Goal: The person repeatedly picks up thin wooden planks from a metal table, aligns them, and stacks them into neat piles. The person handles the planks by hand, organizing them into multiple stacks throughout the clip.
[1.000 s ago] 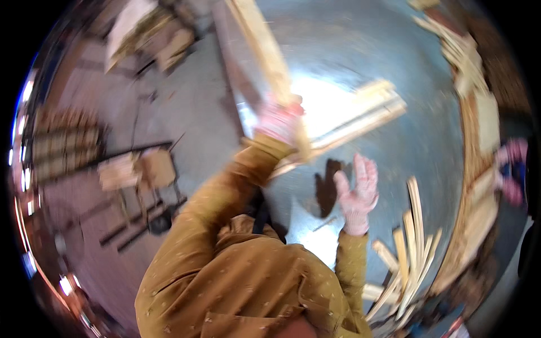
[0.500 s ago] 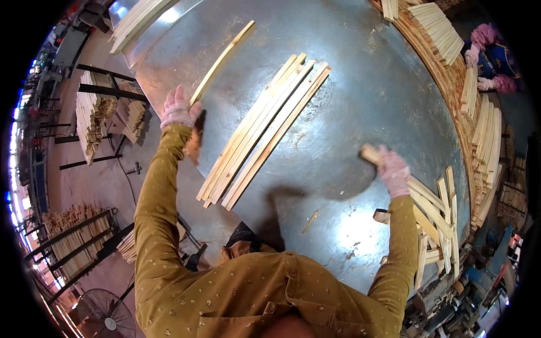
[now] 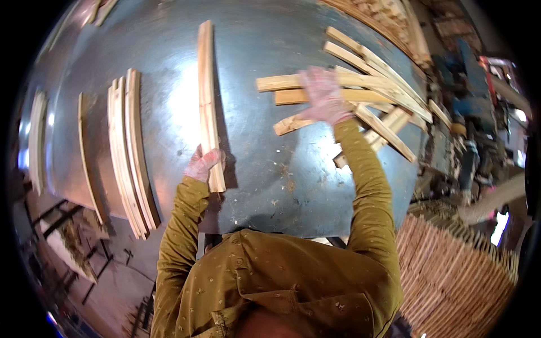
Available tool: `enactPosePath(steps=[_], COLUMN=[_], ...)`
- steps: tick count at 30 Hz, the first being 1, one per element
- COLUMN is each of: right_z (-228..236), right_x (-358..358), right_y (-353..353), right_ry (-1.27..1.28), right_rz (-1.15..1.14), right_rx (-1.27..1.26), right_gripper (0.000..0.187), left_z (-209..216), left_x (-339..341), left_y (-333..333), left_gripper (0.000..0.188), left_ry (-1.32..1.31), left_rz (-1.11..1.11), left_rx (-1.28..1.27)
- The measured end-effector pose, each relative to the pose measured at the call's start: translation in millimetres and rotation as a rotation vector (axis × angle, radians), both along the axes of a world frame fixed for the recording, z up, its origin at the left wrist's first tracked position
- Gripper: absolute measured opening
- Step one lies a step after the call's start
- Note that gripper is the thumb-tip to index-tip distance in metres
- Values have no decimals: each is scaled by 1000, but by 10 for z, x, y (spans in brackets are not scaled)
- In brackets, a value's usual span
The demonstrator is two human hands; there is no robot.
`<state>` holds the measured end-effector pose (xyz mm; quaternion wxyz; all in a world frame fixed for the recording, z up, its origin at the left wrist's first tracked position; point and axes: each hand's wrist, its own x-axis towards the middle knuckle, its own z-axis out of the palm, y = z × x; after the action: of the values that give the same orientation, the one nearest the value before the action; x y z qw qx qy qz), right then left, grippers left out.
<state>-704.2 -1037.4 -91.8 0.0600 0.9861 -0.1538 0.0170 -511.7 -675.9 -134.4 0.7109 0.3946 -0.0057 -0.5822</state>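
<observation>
Grouped strips (image 3: pixel 136 146) lie on the bench (image 3: pixel 270 194), the left hand (image 3: pixel 204 163) curls its fingers round a wooden strip (image 3: pixel 206 90) to their right, and the right hand (image 3: pixel 325 96) (grip unclear) rests over the jumbled pile (image 3: pixel 366 81) remaining.

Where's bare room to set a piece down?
Bare table: between the wood at the left hand and the left bundle, or between that wood and the pile. Crowded: the right side, where the pile lies under the right hand.

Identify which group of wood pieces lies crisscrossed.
The pile under the right hand: its pieces splay and cross, whereas the bundle left of the left hand has its strips side by side.
</observation>
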Motion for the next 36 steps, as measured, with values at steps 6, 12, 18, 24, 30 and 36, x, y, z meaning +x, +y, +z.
enactPosePath(steps=[6,12,18,24,30,36], right_z=[133,240,242,366,-92,-346], right_x=[217,648,1068,1168,296,834], right_y=[-584,-30,191,1387,2474,2456], right_ry=[534,614,70,-169,-260,-225], right_rz=[-362,-317,-349,-533,-470,-482], right_rx=[51,267,1258,2273,2576,1944], right_gripper=[99,70,56,60,58,53], left_z=[413,250,84,-72,187,835], left_x=[-274,-80,316,474,463,-473], left_y=[196,773,1485,1814,1632,801], left_gripper=[50,44,38,75,84,87], left_ry=[-9,-1165,-1805,-1989,-2035,-221], left_rz=[37,-178,153,179,107,-143], left_rx=[276,1356,1687,1542,1523,396])
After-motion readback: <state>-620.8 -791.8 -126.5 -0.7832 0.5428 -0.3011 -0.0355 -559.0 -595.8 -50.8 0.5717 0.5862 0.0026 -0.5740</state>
